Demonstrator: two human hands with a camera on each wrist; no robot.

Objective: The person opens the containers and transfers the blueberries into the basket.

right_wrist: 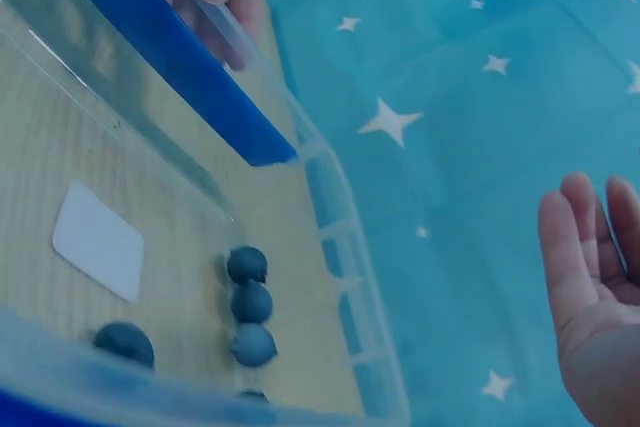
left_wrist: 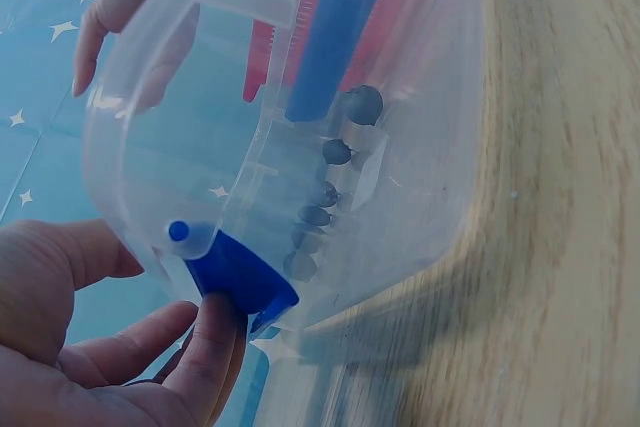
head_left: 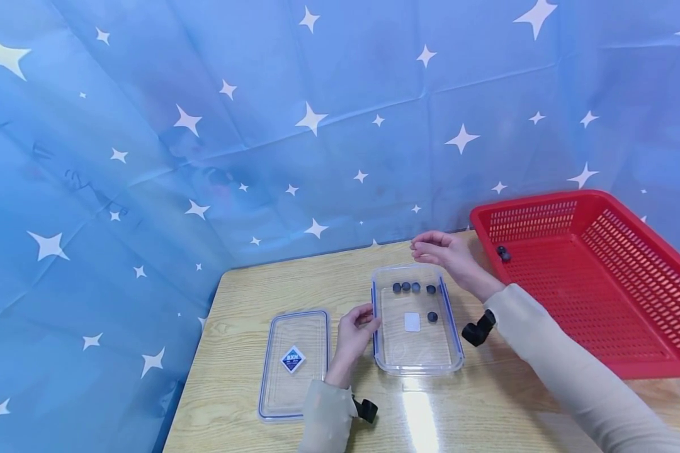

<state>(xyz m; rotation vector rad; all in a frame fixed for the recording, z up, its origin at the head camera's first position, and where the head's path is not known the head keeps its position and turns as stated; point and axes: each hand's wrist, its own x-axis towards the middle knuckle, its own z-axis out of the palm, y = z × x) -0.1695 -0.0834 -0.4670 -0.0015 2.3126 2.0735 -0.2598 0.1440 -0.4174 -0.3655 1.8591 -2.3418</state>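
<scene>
A clear plastic container [head_left: 419, 349] with blue side latches stands on the table without its lid. Inside lie several blueberries [right_wrist: 251, 303], most in a row along the far end, one closer in beside a white square [head_left: 412, 322]. My left hand [head_left: 356, 333] holds the container's left side; in the left wrist view its fingers [left_wrist: 208, 342] touch the folded-out blue latch [left_wrist: 240, 275]. Raised over the far right corner is my right hand [head_left: 444, 251]. Its fingers bend loosely, and in the right wrist view nothing shows between them.
The clear lid [head_left: 303, 396] with a blue rim and diamond label lies left of the container. To the right, a big red basket [head_left: 595, 302] holds a few blueberries [head_left: 504, 253] near its left wall. A blue star-patterned cloth [head_left: 317, 170] hangs behind the table.
</scene>
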